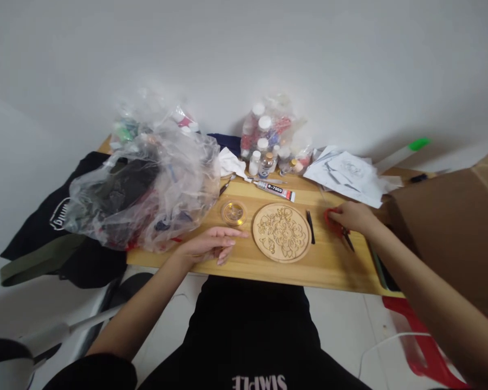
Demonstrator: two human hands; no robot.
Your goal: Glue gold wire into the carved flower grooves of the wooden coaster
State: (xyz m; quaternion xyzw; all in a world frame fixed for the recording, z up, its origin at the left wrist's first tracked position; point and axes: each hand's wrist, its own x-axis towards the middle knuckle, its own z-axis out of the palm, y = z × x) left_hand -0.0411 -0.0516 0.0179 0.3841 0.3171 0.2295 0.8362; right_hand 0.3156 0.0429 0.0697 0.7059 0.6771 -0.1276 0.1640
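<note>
My right hand is closed on the handles of a pair of red-handled scissors, whose dark blades point toward the table's near edge. My left hand hovers low over the table with its index finger stretched out and the other fingers loosely bent; nothing shows in it. Just right of that fingertip lies a round wooden plaque with gold wire outlining a flower pattern. Beyond the left hand is a spool of gold wire. Black tweezers lie between the plaque and the scissors.
A glue tube lies behind the plaque, before several small bottles. Clear plastic bags crowd the left side. Printed sheets lie at the back right. A cardboard box borders the right end of the wooden table.
</note>
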